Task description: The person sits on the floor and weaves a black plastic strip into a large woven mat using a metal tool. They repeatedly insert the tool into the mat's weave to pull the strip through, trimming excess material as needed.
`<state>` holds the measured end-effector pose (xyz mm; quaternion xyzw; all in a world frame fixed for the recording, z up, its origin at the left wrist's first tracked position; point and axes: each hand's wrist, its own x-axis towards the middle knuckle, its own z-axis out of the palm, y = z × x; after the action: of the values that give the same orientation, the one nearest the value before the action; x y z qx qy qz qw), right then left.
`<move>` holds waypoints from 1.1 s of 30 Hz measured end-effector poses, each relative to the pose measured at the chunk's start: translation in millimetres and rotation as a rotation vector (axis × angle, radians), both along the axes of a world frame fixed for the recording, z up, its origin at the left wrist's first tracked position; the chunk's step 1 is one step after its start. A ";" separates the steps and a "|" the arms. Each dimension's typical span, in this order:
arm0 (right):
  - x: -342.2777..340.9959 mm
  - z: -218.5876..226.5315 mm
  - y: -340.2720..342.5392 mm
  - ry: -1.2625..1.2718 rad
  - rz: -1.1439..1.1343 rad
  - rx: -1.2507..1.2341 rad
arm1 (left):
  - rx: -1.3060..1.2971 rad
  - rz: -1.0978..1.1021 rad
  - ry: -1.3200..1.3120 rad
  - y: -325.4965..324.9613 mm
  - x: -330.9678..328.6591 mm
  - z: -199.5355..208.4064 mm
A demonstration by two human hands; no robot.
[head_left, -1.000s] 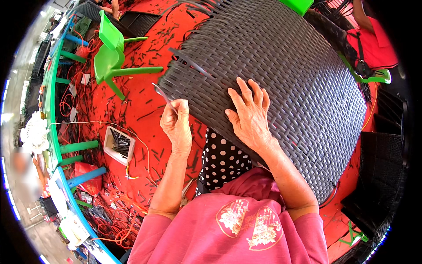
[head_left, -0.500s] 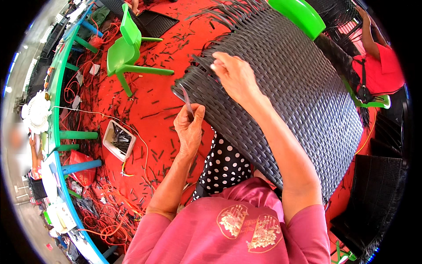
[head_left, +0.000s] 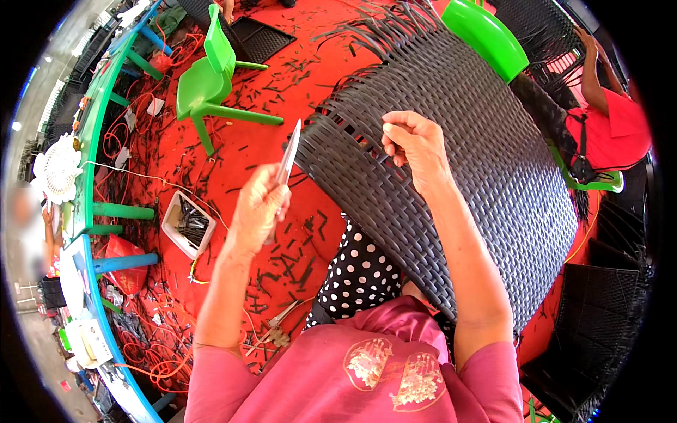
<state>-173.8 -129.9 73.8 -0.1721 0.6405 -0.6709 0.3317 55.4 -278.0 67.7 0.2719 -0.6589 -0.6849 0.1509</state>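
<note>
A large dark woven panel of flat plastic strips lies across my lap, with loose strip ends fringing its far edge. Small gaps in the weave near its left edge let the red floor show through. Off that edge, my left hand is closed round a pointed silver blade, its tip upward; the grip is mostly hidden by my fingers. My right hand is over the panel, fingers curled and thumb against them in a pinch. Whether anything small is between those fingertips cannot be made out.
Green chairs stand on the red floor, littered with dark strip scraps. A white bin of tools sits to the left, by green and blue tables and tangled orange cords. At far right a person in red sits.
My left hand has drawn back left with the blade, which now points up clear of the panel. My right hand has moved right and nearer, away from the panel's left edge.
</note>
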 end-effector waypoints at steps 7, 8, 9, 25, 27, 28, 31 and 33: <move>4.4 -2.8 8.4 0.069 -0.006 -0.005 | -1.109 -0.187 -0.211 -54.8 -33.7 33.7; 3.7 -3.2 9.0 0.079 -0.007 -0.008 | -1.123 -0.212 -0.213 -57.8 -39.6 37.6; 1.9 -3.8 9.4 0.094 -0.011 0.001 | -1.136 -0.237 -0.215 -60.0 -45.1 42.1; -3.2 -11.0 13.4 0.159 -0.042 -0.007 | -1.634 -0.451 -0.316 -58.4 -104.2 63.2; -1.1 -11.7 13.6 0.206 -0.005 0.003 | -1.690 -0.458 -0.283 -60.2 -109.0 65.0; 0.3 -11.5 13.8 0.214 0.003 0.012 | -1.704 -0.476 -0.314 -58.8 -110.8 68.0; 3.6 -11.1 13.8 0.228 0.019 0.036 | -1.744 -0.512 -0.378 -52.7 -114.9 80.4; 4.7 -13.6 12.9 0.224 0.018 0.048 | -1.771 -0.514 -0.380 -50.6 -115.9 83.6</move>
<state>-169.1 -117.0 60.2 -0.2437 0.6879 -0.6288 0.2683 -60.5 -328.6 151.2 0.0116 -0.9933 0.1087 0.0370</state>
